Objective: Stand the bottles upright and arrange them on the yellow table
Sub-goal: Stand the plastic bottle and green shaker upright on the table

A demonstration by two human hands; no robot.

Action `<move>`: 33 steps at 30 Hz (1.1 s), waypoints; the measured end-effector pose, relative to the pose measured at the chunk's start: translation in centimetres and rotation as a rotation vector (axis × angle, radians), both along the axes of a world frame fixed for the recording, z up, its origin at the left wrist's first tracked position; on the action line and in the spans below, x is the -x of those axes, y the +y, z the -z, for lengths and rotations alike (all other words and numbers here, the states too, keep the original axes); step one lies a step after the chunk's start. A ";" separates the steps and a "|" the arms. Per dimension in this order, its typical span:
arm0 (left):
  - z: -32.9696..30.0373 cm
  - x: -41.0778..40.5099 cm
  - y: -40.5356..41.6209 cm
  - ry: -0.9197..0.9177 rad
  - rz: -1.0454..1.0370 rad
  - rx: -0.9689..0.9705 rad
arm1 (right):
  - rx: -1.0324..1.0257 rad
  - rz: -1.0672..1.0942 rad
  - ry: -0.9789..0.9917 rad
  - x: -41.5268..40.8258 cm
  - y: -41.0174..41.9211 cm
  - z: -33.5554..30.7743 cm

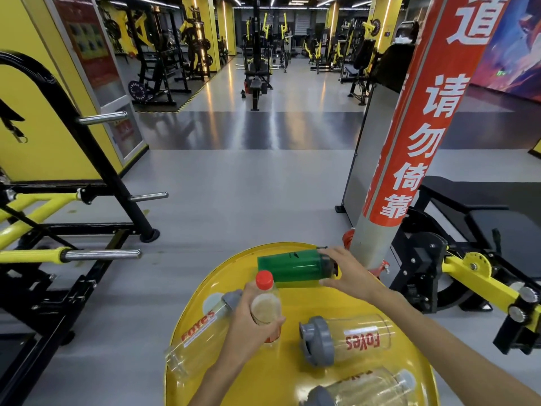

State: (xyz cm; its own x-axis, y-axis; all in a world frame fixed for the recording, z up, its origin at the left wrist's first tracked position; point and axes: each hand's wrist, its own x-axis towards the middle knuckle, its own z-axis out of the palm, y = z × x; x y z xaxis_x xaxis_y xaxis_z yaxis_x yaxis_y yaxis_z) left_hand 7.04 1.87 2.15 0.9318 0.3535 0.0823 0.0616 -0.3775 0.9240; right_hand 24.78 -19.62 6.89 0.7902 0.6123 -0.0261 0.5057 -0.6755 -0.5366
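A round yellow table (pixel 292 364) sits below me. My left hand (pixel 251 323) grips a small clear bottle with a red cap (pixel 265 300), held upright near the table's middle. At the far side, my right hand (pixel 348 273) closes on the dark-lidded end of a green bottle (pixel 289 268) lying on its side. Three clear shaker bottles with grey lids lie on their sides: one at the left rim (pixel 202 332), one at the right (pixel 351 338), one at the near edge (pixel 366 388).
A grey pillar wrapped in a red banner (pixel 409 142) rises just past the table's far right edge. Black and yellow gym machines (pixel 58 230) stand at left and at right (pixel 468 273). Grey floor (pixel 234 186) stretches ahead.
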 end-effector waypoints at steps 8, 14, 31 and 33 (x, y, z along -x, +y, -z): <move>0.1 -2.8 0.7 0.032 -0.020 -0.004 | 0.509 -0.094 -0.171 -5.5 5.4 4.2; -0.4 -6.1 1.3 0.056 -0.047 -0.011 | 0.559 -0.071 -0.251 -6.5 5.3 5.4; -1.2 -14.5 7.3 0.006 -0.111 -0.016 | 0.530 0.071 -0.203 -5.0 -2.5 5.6; -0.8 -14.7 7.9 -0.003 -0.110 -0.028 | 0.520 0.064 -0.185 -5.2 -2.7 5.6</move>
State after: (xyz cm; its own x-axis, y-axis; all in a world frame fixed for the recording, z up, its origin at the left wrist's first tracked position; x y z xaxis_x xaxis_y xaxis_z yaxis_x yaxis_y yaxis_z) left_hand 21.74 9.75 2.92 0.8872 0.4512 0.0962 0.1015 -0.3942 0.9134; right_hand 30.00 -22.32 1.25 0.8457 0.5060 -0.1694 0.5087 -0.8604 -0.0306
